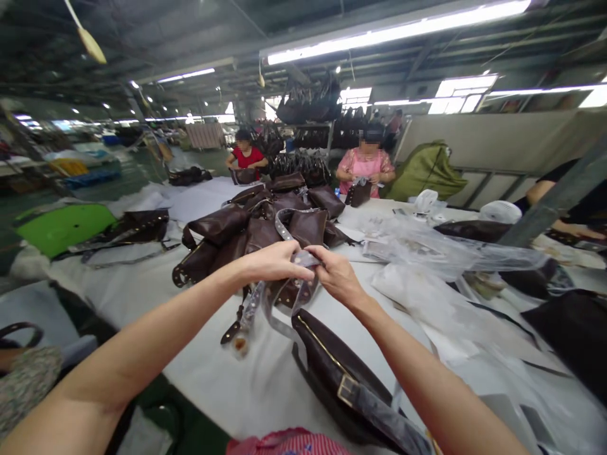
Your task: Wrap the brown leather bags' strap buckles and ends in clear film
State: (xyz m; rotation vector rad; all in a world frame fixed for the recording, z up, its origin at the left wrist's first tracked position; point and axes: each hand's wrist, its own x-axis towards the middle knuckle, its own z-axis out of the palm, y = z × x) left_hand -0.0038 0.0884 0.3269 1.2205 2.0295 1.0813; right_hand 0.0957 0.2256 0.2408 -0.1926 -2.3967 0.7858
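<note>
Just above the pile, my left hand [279, 260] and my right hand [336, 273] come together. Both have their fingers closed on a studded bag strap [305, 258], which looks covered in clear plastic film. Loops of it hang below the hands and another stretch arches up behind them. Below lies a dark brown leather bag [348, 357] with a gold zipper and a square buckle [346, 390] on a film-wrapped strap. A dark tassel-like tag [231, 332] rests on the table left of the bag.
Brown bags [220, 224] are heaped beyond my hands on the white-covered table [199, 354]. Clear plastic sheets [422, 243] spread on the right, near a metal post [554, 193]. A green panel [64, 226] stands left. Two people [365, 164] handle bags across the table.
</note>
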